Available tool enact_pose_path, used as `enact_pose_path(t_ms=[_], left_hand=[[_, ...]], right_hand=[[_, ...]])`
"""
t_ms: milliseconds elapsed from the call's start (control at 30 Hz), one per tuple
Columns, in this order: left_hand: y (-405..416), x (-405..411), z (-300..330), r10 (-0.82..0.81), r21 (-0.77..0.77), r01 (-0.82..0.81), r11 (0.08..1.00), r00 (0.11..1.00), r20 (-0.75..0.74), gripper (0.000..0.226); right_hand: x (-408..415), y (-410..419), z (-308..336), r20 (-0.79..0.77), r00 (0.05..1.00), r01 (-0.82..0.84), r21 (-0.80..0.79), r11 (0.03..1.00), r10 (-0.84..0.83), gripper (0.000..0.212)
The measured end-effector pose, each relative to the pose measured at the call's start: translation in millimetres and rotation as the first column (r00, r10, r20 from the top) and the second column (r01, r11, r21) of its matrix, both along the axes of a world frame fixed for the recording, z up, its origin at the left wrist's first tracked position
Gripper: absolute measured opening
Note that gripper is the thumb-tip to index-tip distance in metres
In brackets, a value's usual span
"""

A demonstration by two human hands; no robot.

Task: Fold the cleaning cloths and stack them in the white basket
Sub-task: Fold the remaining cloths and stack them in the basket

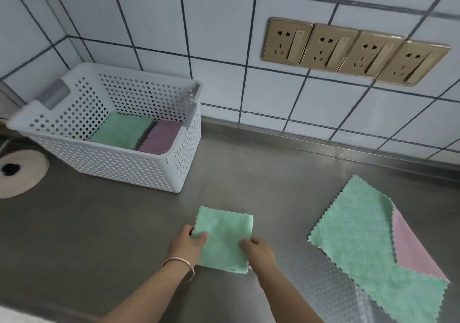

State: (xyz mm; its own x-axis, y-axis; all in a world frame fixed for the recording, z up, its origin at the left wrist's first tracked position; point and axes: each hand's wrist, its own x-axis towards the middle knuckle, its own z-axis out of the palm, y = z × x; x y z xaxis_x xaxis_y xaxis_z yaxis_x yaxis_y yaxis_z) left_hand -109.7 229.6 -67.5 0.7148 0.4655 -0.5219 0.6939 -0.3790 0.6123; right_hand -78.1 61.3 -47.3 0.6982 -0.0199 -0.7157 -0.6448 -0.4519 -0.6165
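A folded green cloth (225, 238) sits just above the steel counter at the front centre. My left hand (188, 244) grips its left edge, thumb on top. My right hand (260, 249) grips its right edge, thumb on top. The white perforated basket (119, 166) stands at the back left against the tiled wall. Inside it lie a folded green cloth (122, 130) and a folded purple cloth (161, 137) side by side. To the right, an unfolded green cloth (361, 238) lies flat over a pink cloth (413, 250).
The steel counter (99, 235) runs to a tiled wall with a row of gold sockets (353, 51). A round white object with a dark centre (20, 171) sits left of the basket. A clear dimpled mat (323, 283) lies under the unfolded cloths.
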Motion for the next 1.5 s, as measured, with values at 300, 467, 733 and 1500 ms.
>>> enact_pose_path(t_ms=[300,467,733,1500], left_hand=[[20.3,-8.2,115.6,0.046,-0.022,-0.041,0.999,0.873,0.486,0.033],[83.7,1.6,187.8,-0.026,0.168,-0.143,0.975,0.681,0.732,0.022],[246.3,78.5,221.8,-0.233,0.478,-0.176,0.86,0.699,0.676,0.023],[369.1,229.2,75.7,-0.574,0.562,0.721,0.405,0.68,-0.457,0.04]], right_hand=[[4.9,12.7,109.8,0.545,0.833,-0.085,0.293,0.952,-0.093,0.018],[29.3,80.9,176.7,0.67,0.732,-0.22,0.398,0.891,-0.119,0.011],[98.3,235.8,200.9,0.69,0.723,-0.231,0.289,0.929,-0.035,0.004],[233.4,381.0,60.5,-0.088,0.805,-0.592,-0.167,0.788,0.586,0.015]])
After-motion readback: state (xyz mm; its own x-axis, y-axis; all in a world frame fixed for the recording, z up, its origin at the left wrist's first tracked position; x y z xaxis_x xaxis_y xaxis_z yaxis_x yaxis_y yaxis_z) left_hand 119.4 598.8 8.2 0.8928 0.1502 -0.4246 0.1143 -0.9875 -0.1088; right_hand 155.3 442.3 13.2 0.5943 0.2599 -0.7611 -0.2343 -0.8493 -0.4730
